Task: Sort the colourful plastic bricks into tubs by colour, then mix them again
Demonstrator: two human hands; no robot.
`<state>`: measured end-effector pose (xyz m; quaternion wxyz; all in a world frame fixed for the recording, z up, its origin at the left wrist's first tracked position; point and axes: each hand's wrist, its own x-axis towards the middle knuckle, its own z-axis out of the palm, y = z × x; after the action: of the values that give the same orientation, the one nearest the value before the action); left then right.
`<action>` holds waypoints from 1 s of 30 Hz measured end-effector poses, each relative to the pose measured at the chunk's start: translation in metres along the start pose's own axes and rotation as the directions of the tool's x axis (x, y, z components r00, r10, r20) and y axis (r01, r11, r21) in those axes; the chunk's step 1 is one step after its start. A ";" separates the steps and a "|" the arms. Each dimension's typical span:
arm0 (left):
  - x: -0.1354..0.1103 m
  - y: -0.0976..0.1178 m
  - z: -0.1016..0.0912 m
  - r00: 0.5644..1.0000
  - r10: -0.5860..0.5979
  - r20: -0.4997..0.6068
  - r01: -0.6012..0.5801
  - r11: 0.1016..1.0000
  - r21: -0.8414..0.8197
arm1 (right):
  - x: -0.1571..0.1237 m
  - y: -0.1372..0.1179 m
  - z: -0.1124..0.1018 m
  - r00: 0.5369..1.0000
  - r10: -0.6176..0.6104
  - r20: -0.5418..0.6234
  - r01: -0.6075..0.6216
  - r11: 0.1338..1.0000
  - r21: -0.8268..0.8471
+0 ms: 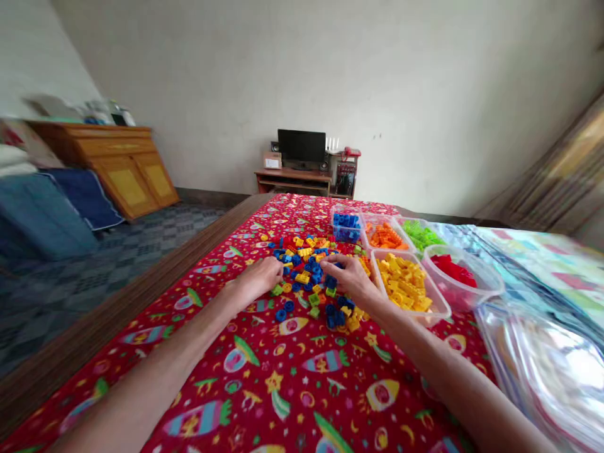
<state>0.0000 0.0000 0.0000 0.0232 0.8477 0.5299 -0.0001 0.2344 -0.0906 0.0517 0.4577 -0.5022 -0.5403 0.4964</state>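
Both prob. colour-sorting bricks (302, 277): L hand (268, 274) fingers narrow, R hand (352, 277) curled, grips unclear; next needs pinch, matching tub (427, 319).

Beyond the far edge of the red cloth (302, 402), against a pale wall (212, 82), a low desk (295, 178) with a dark-screened monitor (302, 146), a small cardboard box (272, 160) on the left and a red object (352, 151) (too small to name for sure) on a shelf to the right. Off the left edge, well apart, a wooden cabinet (120, 176) with blurred containers on top, navy fabric (81, 196) hung beside, and blue-grey flooring (198, 217) below. Past the far right corner, a striped curtain (557, 163), gathered; nearer, along the right edge, pale multicoloured bedding (542, 248).
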 end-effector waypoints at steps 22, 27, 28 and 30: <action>-0.021 0.013 -0.029 0.993 -0.111 0.052 0.120 0.957 -0.265 | 0.001 0.011 0.000 0.998 -0.026 0.059 0.025 1.000 0.014; -0.022 0.024 -0.039 0.988 -0.076 0.132 0.141 0.780 -0.609 | 0.003 0.015 0.001 0.997 -0.031 0.066 0.032 0.999 -0.007; -0.022 0.026 -0.039 0.992 -0.022 0.122 0.100 0.729 -0.678 | 0.003 0.014 0.001 0.998 -0.027 0.060 0.028 1.000 -0.014; -0.023 0.028 -0.039 0.994 0.074 0.084 0.018 0.630 -0.776 | 0.001 0.013 0.002 0.999 -0.011 0.047 0.012 0.999 -0.029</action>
<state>0.0143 -0.0312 0.0406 0.4138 0.7622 0.4633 0.1822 0.2332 -0.0894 0.0389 0.4404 -0.4942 -0.5609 0.4972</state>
